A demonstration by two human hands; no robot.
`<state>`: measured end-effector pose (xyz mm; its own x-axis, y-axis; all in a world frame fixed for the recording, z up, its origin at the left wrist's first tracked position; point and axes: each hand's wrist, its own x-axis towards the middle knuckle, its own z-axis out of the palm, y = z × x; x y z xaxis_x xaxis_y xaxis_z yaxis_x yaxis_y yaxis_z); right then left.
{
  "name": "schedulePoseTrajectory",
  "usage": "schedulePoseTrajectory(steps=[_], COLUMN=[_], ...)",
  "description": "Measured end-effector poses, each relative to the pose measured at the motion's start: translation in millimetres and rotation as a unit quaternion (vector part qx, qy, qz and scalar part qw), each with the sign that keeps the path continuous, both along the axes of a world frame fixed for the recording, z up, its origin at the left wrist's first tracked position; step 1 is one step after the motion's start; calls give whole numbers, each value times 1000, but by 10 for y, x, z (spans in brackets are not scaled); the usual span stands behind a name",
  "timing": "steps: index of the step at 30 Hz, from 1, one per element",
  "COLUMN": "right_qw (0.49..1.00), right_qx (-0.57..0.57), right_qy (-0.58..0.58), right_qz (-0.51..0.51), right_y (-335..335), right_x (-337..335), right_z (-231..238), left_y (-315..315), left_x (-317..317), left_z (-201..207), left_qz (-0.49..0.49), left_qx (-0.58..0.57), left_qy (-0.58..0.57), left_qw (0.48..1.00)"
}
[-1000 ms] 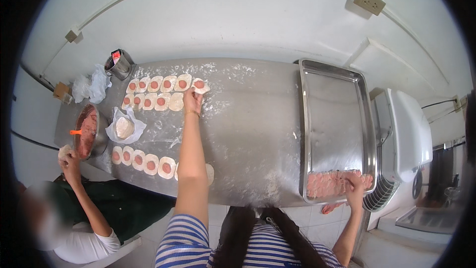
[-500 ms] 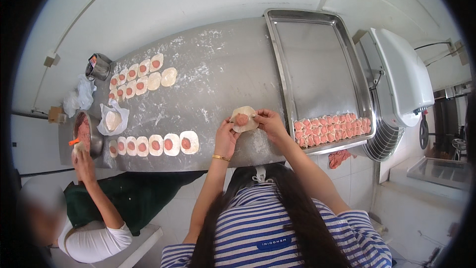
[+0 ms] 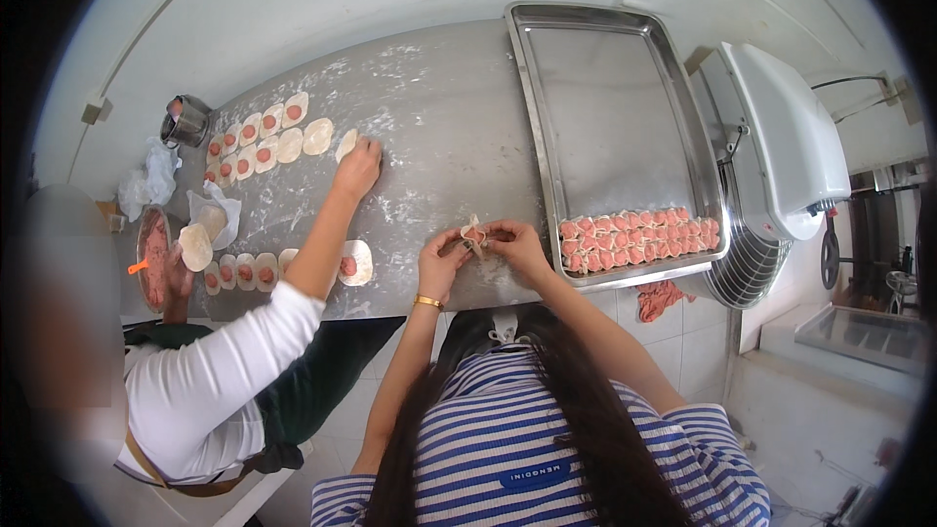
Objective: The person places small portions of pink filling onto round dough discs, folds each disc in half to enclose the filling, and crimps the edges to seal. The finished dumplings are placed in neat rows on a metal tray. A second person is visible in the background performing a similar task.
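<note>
Between my two hands, above the front part of the metal table (image 3: 429, 127), is a meat dumpling (image 3: 473, 235) with its thin wrapper gathered up around pink filling. My left hand (image 3: 444, 259) pinches it from the left, a gold bracelet on that wrist. On the other side, the fingers of my right hand (image 3: 515, 242) close on the wrapper's edge. Right of my hands stands a large metal tray (image 3: 625, 117); several rows of finished dumplings (image 3: 639, 239) fill its near end.
At left a co-worker's hand (image 3: 361, 166) lays down a wrapper (image 3: 346, 144) beside rows of filled wrappers (image 3: 249, 127). Their other hand holds wrappers (image 3: 196, 247) by a bowl of minced meat (image 3: 156, 259). A white machine (image 3: 781, 146) stands right of the tray.
My hands have folded the flat, filled wrapper up into a gathered dumpling. The co-worker's arm has reached across the table with a wrapper.
</note>
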<state>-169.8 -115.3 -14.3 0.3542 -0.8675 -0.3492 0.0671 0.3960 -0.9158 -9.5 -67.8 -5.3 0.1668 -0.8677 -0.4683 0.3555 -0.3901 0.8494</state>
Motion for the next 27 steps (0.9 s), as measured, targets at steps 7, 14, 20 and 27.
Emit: schedulePoseTrajectory(steps=[7, 14, 20, 27], right_qw=[992, 995, 997, 976], right_qx=[56, 2, -36, -135], right_qy=[-109, -100, 27, 131], right_qz=[-22, 1, 59, 107], right_y=[-88, -80, -154, -84], right_x=[-81, -146, -227, -253], right_z=[183, 346, 282, 392], left_y=[13, 39, 74, 85], left_x=[-16, -128, -126, -145], left_z=[-15, 248, 336, 27], left_qz=[6, 34, 8, -36], left_qx=[-54, -78, -67, -210], left_qy=[-31, 74, 60, -347], left_qw=[998, 994, 996, 913])
